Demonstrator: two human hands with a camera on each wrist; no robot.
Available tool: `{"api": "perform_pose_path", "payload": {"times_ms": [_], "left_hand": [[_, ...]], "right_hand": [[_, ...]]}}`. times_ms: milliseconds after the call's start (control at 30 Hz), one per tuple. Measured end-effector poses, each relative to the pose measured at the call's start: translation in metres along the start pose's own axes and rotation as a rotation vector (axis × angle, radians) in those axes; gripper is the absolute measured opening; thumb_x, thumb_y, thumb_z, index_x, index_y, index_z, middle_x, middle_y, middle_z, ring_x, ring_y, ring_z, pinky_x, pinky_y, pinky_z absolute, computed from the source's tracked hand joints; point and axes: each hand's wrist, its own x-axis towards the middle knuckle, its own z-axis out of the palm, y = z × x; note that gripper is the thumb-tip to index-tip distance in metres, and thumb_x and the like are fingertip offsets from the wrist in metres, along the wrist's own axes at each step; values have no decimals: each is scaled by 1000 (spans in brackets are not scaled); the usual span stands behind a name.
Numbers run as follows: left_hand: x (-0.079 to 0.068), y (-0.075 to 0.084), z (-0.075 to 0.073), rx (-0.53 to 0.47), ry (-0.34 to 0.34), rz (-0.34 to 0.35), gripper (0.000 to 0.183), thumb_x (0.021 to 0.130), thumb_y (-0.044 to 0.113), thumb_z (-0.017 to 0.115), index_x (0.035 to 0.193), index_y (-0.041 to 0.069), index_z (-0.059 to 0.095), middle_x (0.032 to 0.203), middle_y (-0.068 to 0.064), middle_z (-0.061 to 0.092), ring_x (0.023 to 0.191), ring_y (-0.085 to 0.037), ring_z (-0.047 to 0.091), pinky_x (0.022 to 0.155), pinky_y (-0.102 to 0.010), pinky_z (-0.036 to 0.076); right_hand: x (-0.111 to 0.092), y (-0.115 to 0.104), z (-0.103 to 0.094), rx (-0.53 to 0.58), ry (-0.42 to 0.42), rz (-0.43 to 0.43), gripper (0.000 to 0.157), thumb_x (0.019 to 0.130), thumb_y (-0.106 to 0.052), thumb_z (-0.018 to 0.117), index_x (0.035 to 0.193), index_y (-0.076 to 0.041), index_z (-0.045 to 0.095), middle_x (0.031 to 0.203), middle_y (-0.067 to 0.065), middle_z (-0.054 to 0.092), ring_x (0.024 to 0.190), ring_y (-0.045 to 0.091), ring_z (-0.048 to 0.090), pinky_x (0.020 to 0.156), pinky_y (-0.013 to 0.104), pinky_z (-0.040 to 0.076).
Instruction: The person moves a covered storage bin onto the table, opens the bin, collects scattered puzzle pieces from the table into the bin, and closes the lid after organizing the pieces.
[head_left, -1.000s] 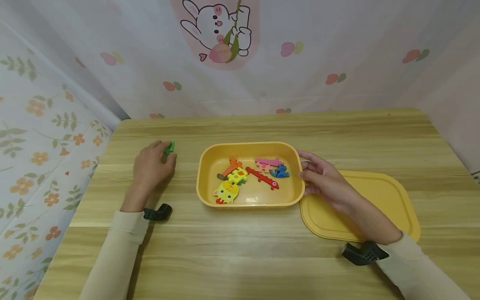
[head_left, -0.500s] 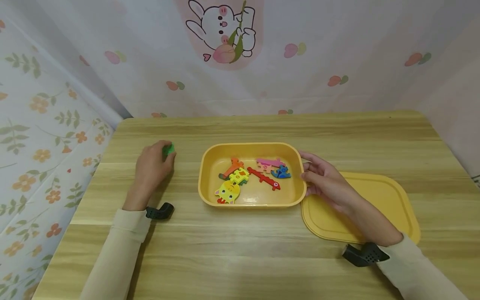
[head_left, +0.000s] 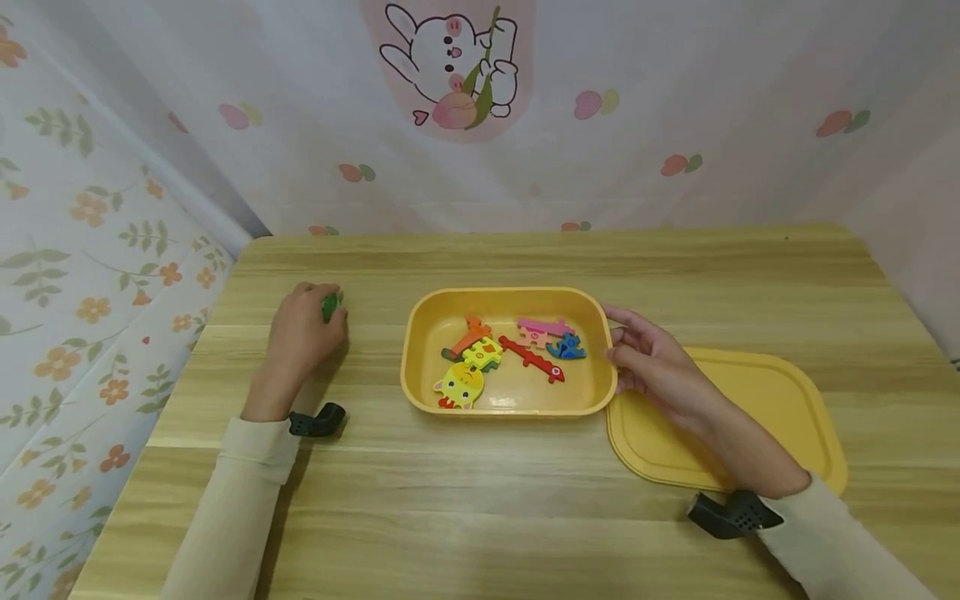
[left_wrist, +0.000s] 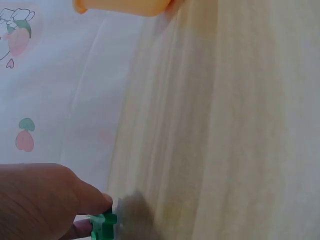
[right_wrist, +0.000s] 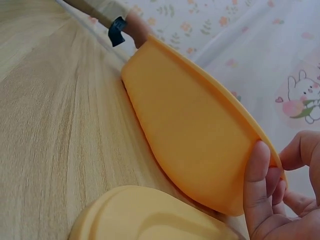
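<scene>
Left of the box, my left hand (head_left: 306, 327) pinches a small green puzzle piece (left_wrist: 103, 226) between thumb and fingers, close over the table; the fingers hide part of it. My right hand (head_left: 654, 360) grips the right end of a yellow plastic box (head_left: 510, 414), thumb at the rim and fingers along the outer wall. In the box lie several toy puzzle pieces: a yellow animal head (head_left: 460, 385), a yellow piece (head_left: 483, 354), an orange one (head_left: 471, 333), a long red one (head_left: 531, 358), pink ones (head_left: 543, 328) and a blue one (head_left: 567, 347).
A yellow lid (head_left: 765, 408) lies flat on the wooden table (head_left: 480, 517), partly under my right forearm. Behind the table hangs a white curtain (head_left: 675, 117) with a rabbit print, and a floral cloth (head_left: 90, 350) covers the left side.
The green piece has turned in the fingers of my left hand, which stays at about the same place. My right hand keeps its hold on the box. The head view has shifted slightly.
</scene>
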Motion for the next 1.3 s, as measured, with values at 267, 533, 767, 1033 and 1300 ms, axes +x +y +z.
{"api": "perform_pose_path", "payload": {"times_ms": [267,533,767,1033,1300], "left_hand": [[1,4,-5,-67,42,-48,45,100,13,62,141,-5,62,136,-36,60,105,-45,63,87,-60,56],[3,5,-5,-164,54,-54,45,99,11,66,141,-5,63,135,-34,62,107,-48,72,88,-52,64],[3,12,-8,-239,38,-64,44,100,10,67,141,-5,63,140,-29,63,124,-43,67,97,-53,61],[5,18,-10,-313,15,-63,45,100,14,71,141,-4,63,140,-26,66,131,-39,63,79,2,48],[5,21,-6,-370,5,-58,47,101,22,72,141,-1,64,139,-20,67,133,-35,62,92,-9,56]], "right_hand": [[1,1,0,10,3,3,61,107,-7,56,163,-12,33,110,0,58,77,10,60,65,22,58],[1,2,-1,5,-3,4,61,107,-7,56,163,-12,34,110,0,59,78,11,62,66,22,59],[1,4,-2,14,-5,1,60,107,-7,56,163,-12,34,110,0,59,77,11,63,65,22,59],[1,4,-3,27,-11,-1,61,107,-7,56,163,-12,33,110,0,59,76,11,63,65,22,60],[2,5,-3,41,-17,-3,61,107,-7,57,163,-12,33,110,0,60,77,10,64,65,22,60]]}}
